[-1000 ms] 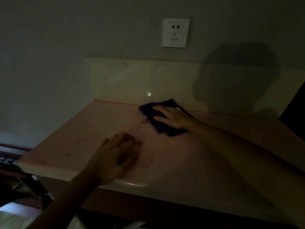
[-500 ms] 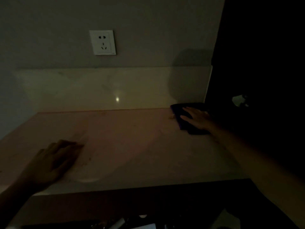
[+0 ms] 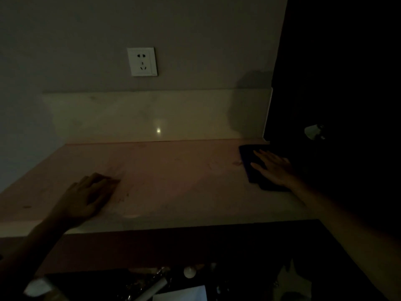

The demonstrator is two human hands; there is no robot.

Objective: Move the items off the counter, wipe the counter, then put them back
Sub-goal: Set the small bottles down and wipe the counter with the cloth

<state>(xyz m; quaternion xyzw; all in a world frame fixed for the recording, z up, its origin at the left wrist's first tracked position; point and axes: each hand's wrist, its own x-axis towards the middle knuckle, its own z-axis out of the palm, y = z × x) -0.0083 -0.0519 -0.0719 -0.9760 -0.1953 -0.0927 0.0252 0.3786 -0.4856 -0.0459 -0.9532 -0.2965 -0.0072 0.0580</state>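
Dark folded cloth (image 3: pixel 249 164): I see it partly under my right hand (image 3: pixel 274 168); its 3 o'clock edge is lost in shadow.

Small objects (image 3: pixel 173 281) at 6 o'clock: too dim to identify.

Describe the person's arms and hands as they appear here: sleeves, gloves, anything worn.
Both forearms are bare as far as the frame shows, with no sleeve in sight. The left hand and right hand wear no gloves. No ring, watch or bracelet can be made out, though the dim light could hide small items.

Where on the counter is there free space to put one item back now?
The wide middle of the counter is bare, between the left hand near the front edge and the right hand pressing the cloth at the far right. The back strip below the socket is free too. Only the right end is occupied.
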